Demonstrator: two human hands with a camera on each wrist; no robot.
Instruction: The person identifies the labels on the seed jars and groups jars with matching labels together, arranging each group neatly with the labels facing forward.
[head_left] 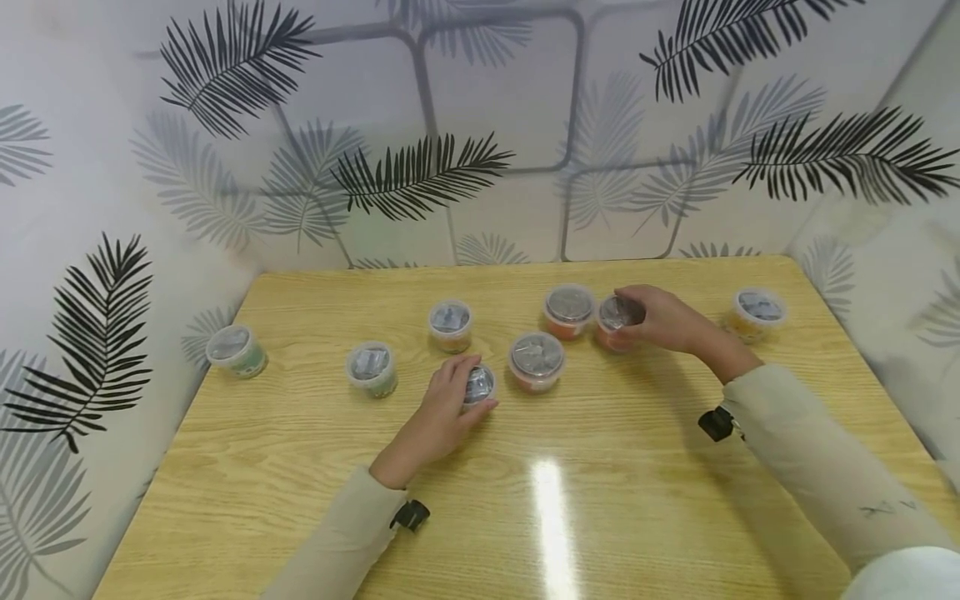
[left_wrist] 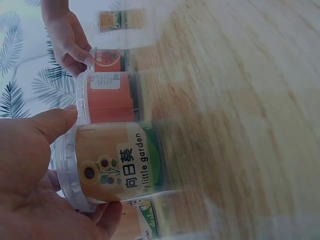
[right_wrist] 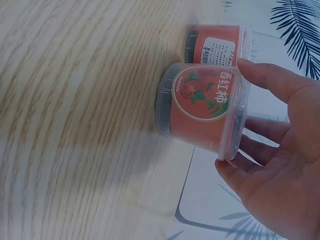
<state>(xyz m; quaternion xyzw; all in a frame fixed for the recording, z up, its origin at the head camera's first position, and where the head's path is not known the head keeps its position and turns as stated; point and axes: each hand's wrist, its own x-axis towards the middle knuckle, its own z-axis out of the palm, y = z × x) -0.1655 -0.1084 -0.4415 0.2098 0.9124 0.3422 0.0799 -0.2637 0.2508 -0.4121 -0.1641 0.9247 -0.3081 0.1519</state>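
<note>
My left hand (head_left: 442, 408) grips the lid rim of a clear plastic cup with an orange sunflower label (left_wrist: 120, 162), thumb on one side and fingers on the other. The cup stands upright on the wooden table. Farther right, my right hand (head_left: 663, 321) holds a tomato-label cup (right_wrist: 200, 107) by its lid, its red wrapper facing the right wrist camera. Close beside that cup is another red-labelled cup (head_left: 568, 312). A third red cup (head_left: 536, 360) sits between the two hands, nearer the left one. All these cups have clear lids with silvery packets showing on top.
An orange-labelled cup (head_left: 451, 325) stands behind my left hand. Two green-labelled cups, one nearer (head_left: 372, 369) and one by the left edge (head_left: 237, 351), are to the left. Another orange cup (head_left: 757, 313) stands at the far right. Leaf-patterned wall covering (head_left: 495, 217) borders the table (head_left: 637, 500).
</note>
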